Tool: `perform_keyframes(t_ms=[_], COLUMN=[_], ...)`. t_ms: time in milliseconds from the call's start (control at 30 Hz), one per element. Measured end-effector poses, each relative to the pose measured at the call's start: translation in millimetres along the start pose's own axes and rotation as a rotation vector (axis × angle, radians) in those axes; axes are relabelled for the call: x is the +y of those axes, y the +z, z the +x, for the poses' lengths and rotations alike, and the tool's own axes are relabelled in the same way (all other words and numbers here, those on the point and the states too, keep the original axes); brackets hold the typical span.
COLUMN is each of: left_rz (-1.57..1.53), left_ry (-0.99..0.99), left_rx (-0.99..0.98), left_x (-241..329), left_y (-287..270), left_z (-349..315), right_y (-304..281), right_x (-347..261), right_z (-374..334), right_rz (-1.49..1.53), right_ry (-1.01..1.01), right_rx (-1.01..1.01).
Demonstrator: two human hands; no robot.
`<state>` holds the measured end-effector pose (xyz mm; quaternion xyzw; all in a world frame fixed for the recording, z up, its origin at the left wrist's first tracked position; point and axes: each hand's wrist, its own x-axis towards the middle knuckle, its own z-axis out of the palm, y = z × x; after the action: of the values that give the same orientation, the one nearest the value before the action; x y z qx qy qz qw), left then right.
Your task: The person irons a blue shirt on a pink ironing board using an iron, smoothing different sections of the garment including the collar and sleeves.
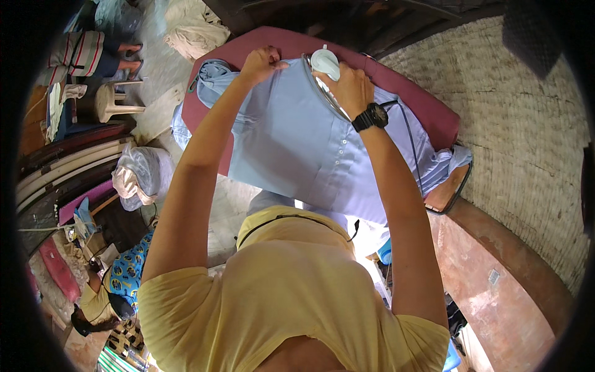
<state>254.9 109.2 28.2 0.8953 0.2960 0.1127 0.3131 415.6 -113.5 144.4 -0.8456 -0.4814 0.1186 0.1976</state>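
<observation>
A light blue shirt [285, 133] lies spread over a maroon ironing board [204, 146], its row of buttons to the right of the middle. My right hand [353, 90], with a black watch on the wrist, is closed round the handle of a clothes iron [325, 64] with a white top. The iron rests on the shirt near its far edge; my hand hides part of it. To its left, my left hand [264, 64] has curled fingers at the shirt's far edge and pinches the cloth there. Bunched shirt fabric [215, 79] lies beside my left forearm.
A black cord [410, 133] runs across the shirt's right part. The board's metal frame [462, 189] sticks out at the right. Plastic bags [145, 173] and a stool [114, 102] stand on the left. Another person [118, 285] is at lower left; someone's legs [118, 56] show at upper left.
</observation>
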Motion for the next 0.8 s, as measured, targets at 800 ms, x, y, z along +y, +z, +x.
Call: perform_keyframes(t_ms=[800], left_rz=[0.138], left_ry=[0.201], left_rx=[0.231], left_x=[83.6], left_y=[35.6], left_z=[47.1], right_y=[-60.9], right_x=[72.1], right_z=[-82.7], right_rz=[0.011], right_ry=[-0.006], right_rx=[0.148])
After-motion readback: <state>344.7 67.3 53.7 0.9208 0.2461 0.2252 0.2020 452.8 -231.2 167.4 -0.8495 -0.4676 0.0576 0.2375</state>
